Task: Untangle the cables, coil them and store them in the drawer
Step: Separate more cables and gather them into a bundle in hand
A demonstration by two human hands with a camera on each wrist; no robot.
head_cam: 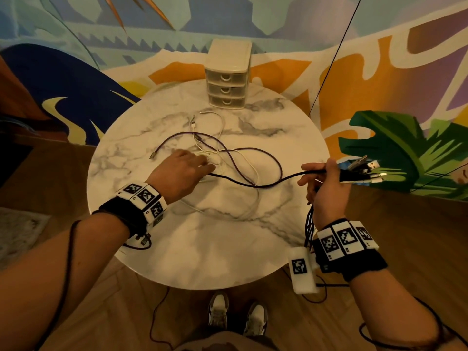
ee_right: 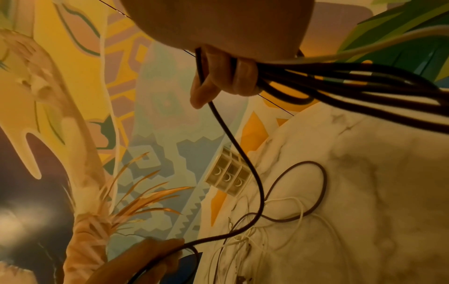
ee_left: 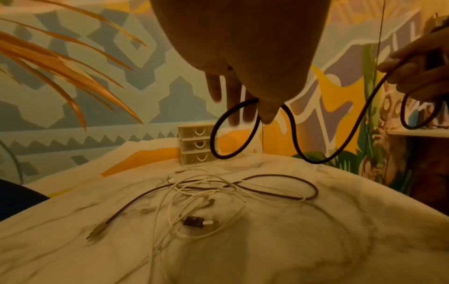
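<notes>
A black cable (head_cam: 266,184) sags between my two hands above the round marble table (head_cam: 202,254). My left hand (head_cam: 205,166) pinches one end of that span over the tangle, and the cable loops under my thumb (ee_left: 267,113). My right hand (head_cam: 324,181) grips a bundle of black coils (ee_right: 340,86) at the table's right edge, with connectors (head_cam: 364,168) sticking out past it. A purple cable (head_cam: 279,163) and thin white cables (head_cam: 220,122) lie tangled on the tabletop. The three-drawer unit (head_cam: 228,77) stands at the far edge, all drawers shut.
A painted mural wall runs behind the table, and wood floor surrounds it. A thin dark line (head_cam: 331,59) hangs slanted on the right. My shoes (head_cam: 238,315) stand under the near edge. A white tagged box (head_cam: 302,269) hangs by my right wrist.
</notes>
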